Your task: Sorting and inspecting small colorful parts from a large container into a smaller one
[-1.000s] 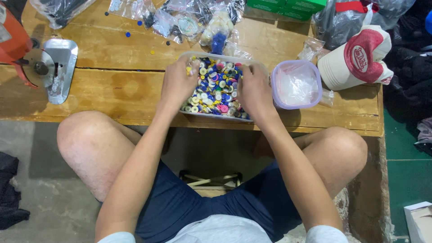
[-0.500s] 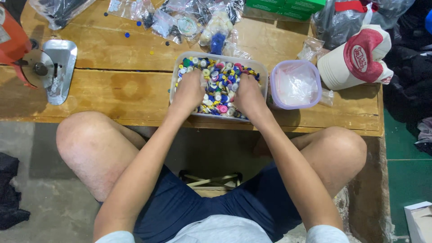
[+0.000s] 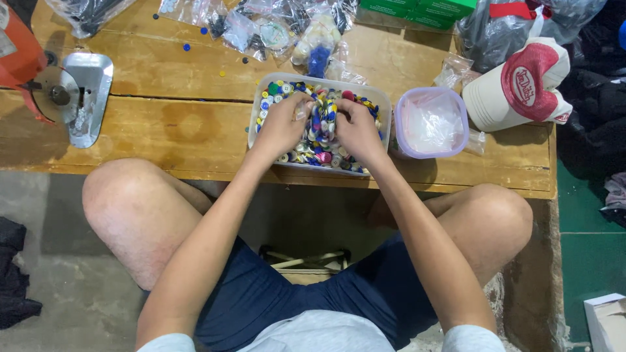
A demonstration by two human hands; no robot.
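A clear rectangular plastic tub (image 3: 386, 107) full of mixed coloured buttons (image 3: 321, 133) sits on the wooden table (image 3: 163, 124) in front of me. Both my hands are inside it. My left hand (image 3: 283, 124) rests on the buttons at the tub's left half, fingers curled into the pile. My right hand (image 3: 357, 127) lies on the right half, fingers bent and digging in close to the left hand's fingertips. Whether either hand pinches a single button is hidden by the fingers.
A small purple-rimmed tub (image 3: 430, 122) holding clear plastic stands right of the button tub. A red and white cap (image 3: 518, 85) lies further right. Small plastic bags (image 3: 274, 29) crowd the table's back. A metal and orange machine (image 3: 65, 91) sits at the left edge.
My hands have moved from gripping the tub's near sides to reaching into the buttons, fingers meeting near the middle. The tub has shifted a little toward the table's back.
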